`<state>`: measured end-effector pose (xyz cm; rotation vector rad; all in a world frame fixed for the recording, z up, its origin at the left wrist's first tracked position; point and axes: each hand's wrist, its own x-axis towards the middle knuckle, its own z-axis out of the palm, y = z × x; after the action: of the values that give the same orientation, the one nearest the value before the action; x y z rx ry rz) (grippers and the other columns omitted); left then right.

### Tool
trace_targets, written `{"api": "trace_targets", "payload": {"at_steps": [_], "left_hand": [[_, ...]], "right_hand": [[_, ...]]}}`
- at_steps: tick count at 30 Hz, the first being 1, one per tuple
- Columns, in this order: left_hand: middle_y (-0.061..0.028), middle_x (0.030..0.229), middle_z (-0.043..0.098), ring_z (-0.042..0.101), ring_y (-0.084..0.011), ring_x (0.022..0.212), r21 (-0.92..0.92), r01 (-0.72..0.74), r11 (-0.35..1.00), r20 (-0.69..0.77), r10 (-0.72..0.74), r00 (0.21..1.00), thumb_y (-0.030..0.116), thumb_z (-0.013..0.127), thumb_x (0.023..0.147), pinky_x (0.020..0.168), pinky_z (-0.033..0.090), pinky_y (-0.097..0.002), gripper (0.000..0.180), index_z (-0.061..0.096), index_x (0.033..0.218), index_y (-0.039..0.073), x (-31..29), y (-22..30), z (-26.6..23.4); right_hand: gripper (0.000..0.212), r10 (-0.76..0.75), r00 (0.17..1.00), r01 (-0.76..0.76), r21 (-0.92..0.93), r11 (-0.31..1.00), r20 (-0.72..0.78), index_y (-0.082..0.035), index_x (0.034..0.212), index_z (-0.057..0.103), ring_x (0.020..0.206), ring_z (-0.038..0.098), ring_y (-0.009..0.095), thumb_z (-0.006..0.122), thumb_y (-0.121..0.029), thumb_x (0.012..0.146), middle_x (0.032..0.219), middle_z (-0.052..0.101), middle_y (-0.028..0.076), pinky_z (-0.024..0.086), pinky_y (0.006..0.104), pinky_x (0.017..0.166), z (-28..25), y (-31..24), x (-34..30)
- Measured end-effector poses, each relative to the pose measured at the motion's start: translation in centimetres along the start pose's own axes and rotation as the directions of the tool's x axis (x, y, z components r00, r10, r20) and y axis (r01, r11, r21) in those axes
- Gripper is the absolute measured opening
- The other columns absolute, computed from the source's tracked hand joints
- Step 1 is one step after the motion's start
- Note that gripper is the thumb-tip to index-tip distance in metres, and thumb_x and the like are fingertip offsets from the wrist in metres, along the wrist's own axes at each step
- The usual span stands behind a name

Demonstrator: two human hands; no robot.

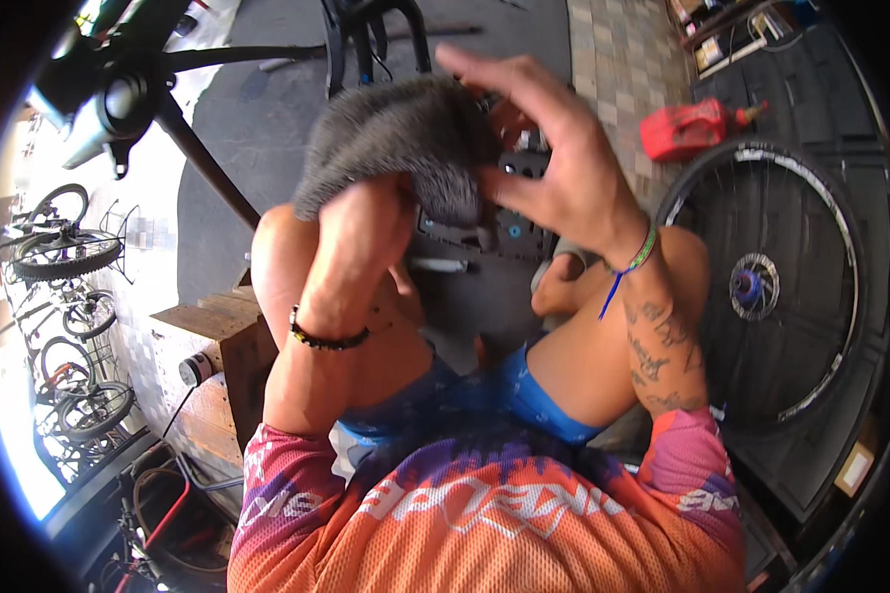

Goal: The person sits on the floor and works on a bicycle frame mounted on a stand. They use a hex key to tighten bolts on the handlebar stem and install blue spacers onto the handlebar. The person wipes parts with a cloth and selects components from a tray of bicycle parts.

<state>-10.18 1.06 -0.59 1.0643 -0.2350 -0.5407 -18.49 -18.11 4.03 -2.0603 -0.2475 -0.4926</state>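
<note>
Judging by our loosely spread right hand (570,176), the dark cloth (391,128) could slip off our left hand (366,210), whose hidden grip we cannot tell.

One dark grey cloth (400,133) serves as the landmark, with two hands at it: one left hand (371,208) and one right hand (569,163). On the wearer's side of the cloth are two bracelets, one dark beaded band (326,343) and one green woven band (640,259), along with one pair of blue shorts (554,410) and one orange jersey (465,534). To its right are one red fuel can (684,129) and one loose bicycle wheel (752,287). To its left stands one wooden box (229,341); farther left, several bicycles (67,255) overlap too much for an exact count.
</note>
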Motion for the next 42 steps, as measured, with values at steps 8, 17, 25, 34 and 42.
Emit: {"api": "trace_targets", "payload": {"at_steps": [8, 17, 25, 34, 42], "left_hand": [[-0.0181, 0.128, 0.071, 0.071, -0.0312, 0.114, 0.034, -0.063, 0.997, -0.163, 0.068, 0.984, 0.036, 0.048, 0.112, 0.104, 0.057, -0.0453, 0.047, 0.061, 0.135, -0.003, 0.9, 1.7, -1.4], [-0.0175, 0.127, 0.071, 0.071, -0.0304, 0.115, 0.175, -0.001, 0.985, -0.247, 0.045, 0.968, 0.033, 0.049, 0.112, 0.103, 0.058, -0.0451, 0.045, 0.061, 0.136, -0.003, -0.1, 1.9, -1.4], [-0.0172, 0.126, 0.071, 0.071, -0.0299, 0.115, 0.306, 0.061, 0.95, -0.181, -0.005, 0.983, 0.033, 0.049, 0.112, 0.103, 0.058, -0.0447, 0.044, 0.061, 0.136, -0.003, -2.1, 0.3, 0.5], [-0.0159, 0.126, 0.071, 0.07, -0.0291, 0.116, 0.292, 0.232, 0.928, -0.473, -0.071, 0.878, 0.032, 0.049, 0.112, 0.103, 0.057, -0.0431, 0.044, 0.062, 0.136, -0.002, -3.3, -0.4, 2.0], [-0.0153, 0.117, 0.073, 0.073, -0.0277, 0.102, 0.007, 0.504, 0.864, -0.46, -0.445, 0.769, 0.026, 0.048, 0.105, 0.084, 0.061, -0.0441, 0.041, 0.067, 0.126, -0.003, -9.0, -12.1, 0.5]], "right_hand": [[0.045, 0.042, 0.998, -0.036, 0.097, 0.995, -0.052, -0.002, 0.13, 0.071, 0.086, 0.071, 0.013, 0.085, -0.025, 0.095, 0.102, 0.076, 0.007, 0.058, 0.029, 0.077, -1.8, 2.3, 0.5], [0.041, 0.127, 0.991, -0.131, 0.175, 0.976, 0.033, 0.001, 0.127, 0.072, 0.086, 0.07, 0.011, 0.08, -0.028, 0.099, 0.102, 0.076, 0.008, 0.058, 0.0284, 0.077, -2.2, 2.4, -0.8], [0.028, 0.055, 0.995, -0.073, 0.218, 0.973, 0.087, 0.004, 0.117, 0.073, 0.084, 0.071, 0.014, 0.076, -0.017, 0.099, 0.097, 0.077, 0.01, 0.058, 0.0302, 0.076, -0.3, 0.3, -0.8], [0.022, 0.06, 0.988, -0.051, 0.062, 0.997, -0.143, 0.003, 0.102, 0.065, 0.083, 0.072, 0.018, 0.07, -0.018, 0.098, 0.089, 0.074, 0.011, 0.058, 0.0331, 0.076, -1.9, 1.6, -1.4], [0.026, 0.376, 0.915, -0.21, 0.628, 0.749, -0.143, -0.002, 0.104, 0.071, 0.086, 0.078, 0.02, 0.067, -0.028, 0.104, 0.098, 0.076, 0.009, 0.062, 0.0287, 0.075, -6.1, 1.7, -2.1]]}}
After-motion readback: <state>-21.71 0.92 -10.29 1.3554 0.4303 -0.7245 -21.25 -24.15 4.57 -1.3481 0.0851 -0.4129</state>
